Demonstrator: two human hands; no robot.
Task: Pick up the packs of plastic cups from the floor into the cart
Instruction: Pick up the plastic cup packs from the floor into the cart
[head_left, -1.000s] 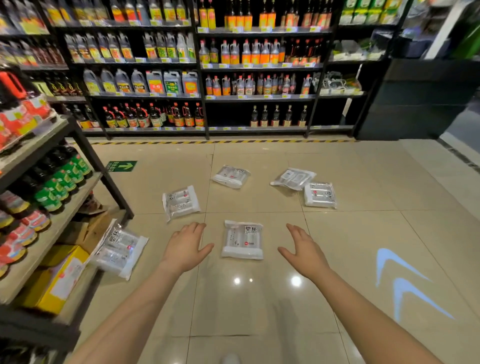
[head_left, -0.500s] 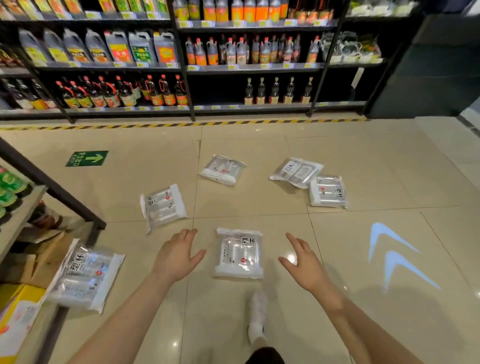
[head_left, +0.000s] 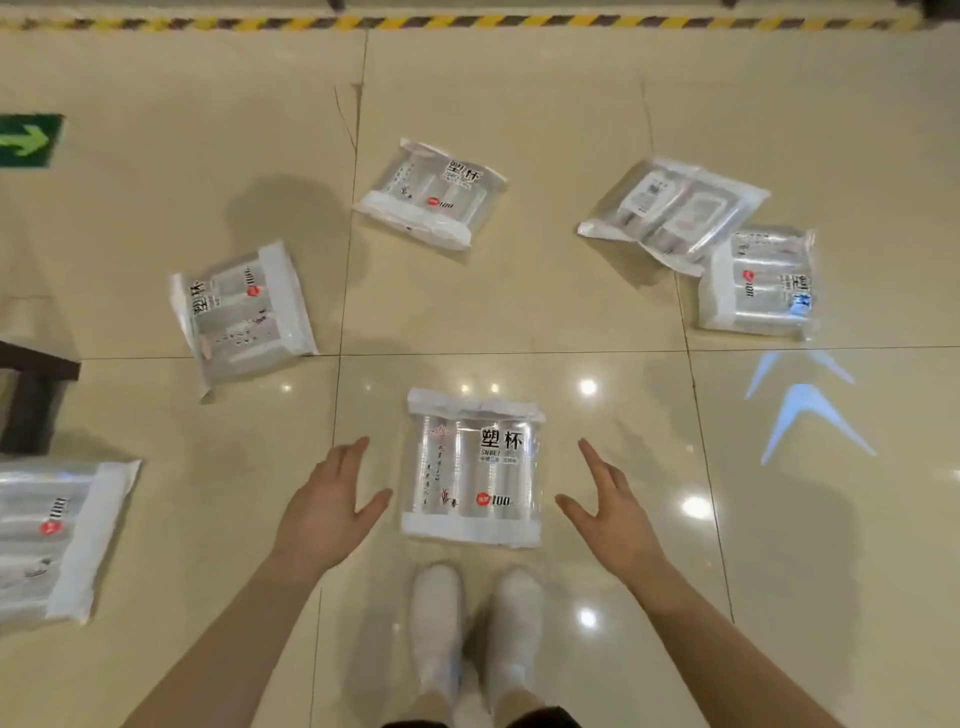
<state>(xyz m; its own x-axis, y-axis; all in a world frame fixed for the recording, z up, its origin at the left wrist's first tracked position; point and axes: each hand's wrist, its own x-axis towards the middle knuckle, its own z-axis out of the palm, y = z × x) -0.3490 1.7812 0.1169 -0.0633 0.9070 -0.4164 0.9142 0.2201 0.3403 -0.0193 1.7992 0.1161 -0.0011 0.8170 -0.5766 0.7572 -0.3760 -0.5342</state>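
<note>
On my far left a green arrow sign (head_left: 28, 140) lies flat on the glossy beige tile floor (head_left: 519, 322), and below it a dark shelf foot (head_left: 31, 395) cuts into view. Under that I see a pack (head_left: 57, 540) at the left edge: clear crinkled film, rectangular, with a white band along its right end, partly cropped. Next comes the tilted pack (head_left: 241, 312), the same shiny film with white ends and black lettering turned sideways.

My left hand (head_left: 324, 509) hovers just beside the near pack (head_left: 472, 467), fingers straight, thumb spread, holding nothing. That near pack lies flat on the floor between both hands, touching neither; I can make out two ribbed stacks of clear cups through the wrap, black characters and a red dot. Just below it stand two white shoes (head_left: 475, 629), soft and rounded. Farther up lies the upper pack (head_left: 431, 192), angled, one white end puckered.

My right hand (head_left: 613, 512) mirrors the left, loose and grasping nothing. Beyond it the back-side pack (head_left: 672, 213) shows a pale printed label, and its lower corner overlaps the right pack (head_left: 758, 283). A blue-white double chevron of light (head_left: 805, 410) glows on the tile. A yellow-and-black striped tape (head_left: 467, 22) runs along the top.
</note>
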